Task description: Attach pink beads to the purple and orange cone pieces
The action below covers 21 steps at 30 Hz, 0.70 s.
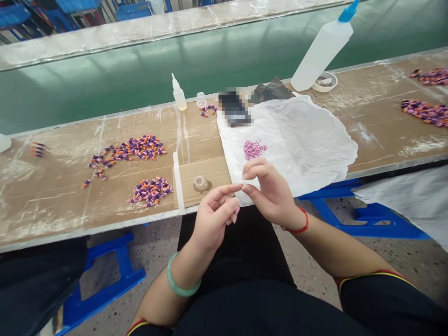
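Observation:
My left hand is closed over the table's front edge, thumb pressed to the curled fingers, its index finger stretched to the right. A small pinkish-purple piece pokes out between the thumb and fingers; most of it is hidden. My right hand is curved, with thumb and index finger apart. Its thumb tip meets the left index fingertip, where a tiny speck shows, too small to name. Behind the hands, pink beads lie on a white cloth. A small clear glass pot stands on cardboard to the left.
Purple-and-orange pieces lie in a back pile and a front pile. Along the far edge stand a small glue bottle, a pixelated dark object, a large white bottle and a tape roll. Blue stools are below.

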Motion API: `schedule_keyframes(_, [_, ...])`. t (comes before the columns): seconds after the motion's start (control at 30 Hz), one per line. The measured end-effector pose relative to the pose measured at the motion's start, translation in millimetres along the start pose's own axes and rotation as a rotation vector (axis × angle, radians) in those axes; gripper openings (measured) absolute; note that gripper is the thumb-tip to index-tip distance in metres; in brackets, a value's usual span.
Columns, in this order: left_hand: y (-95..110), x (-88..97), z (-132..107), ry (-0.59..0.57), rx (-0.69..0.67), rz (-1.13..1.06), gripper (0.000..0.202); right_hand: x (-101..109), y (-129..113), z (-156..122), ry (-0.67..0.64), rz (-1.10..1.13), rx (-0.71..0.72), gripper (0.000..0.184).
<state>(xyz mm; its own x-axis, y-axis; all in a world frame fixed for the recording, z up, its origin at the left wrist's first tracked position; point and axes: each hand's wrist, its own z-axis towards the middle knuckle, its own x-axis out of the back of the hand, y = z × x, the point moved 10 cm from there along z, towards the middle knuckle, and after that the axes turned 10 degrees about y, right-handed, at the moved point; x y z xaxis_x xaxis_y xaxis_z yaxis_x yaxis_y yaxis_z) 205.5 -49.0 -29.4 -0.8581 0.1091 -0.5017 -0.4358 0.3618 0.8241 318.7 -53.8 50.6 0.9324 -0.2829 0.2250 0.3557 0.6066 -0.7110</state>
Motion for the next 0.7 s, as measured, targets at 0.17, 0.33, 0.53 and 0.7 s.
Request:
schedule_keyframes(0.17, [-6, 0.4, -2, -0.002, 0.124, -0.045, 0.034, 2, -21, -2, -0.025, -0.187, 0.279, 0.03])
schedule_keyframes(0.33, [-6, -3.8, -5, -0.036, 0.152, -0.052, 0.032, 6, -26, -4, 0.055, -0.131, 0.2, 0.022])
schedule_keyframes(0.53, [3, 1.2, -1, 0.03, 0.009, 0.077, 0.032, -11, 2, -20, 0.075, 0.267, -0.298, 0.013])
schedule_keyframes(0.7, [19, 6.2, -5, 0.106, -0.216, 0.177, 0.033, -28, 19, -39, 0.141, 0.495, -0.549, 0.013])
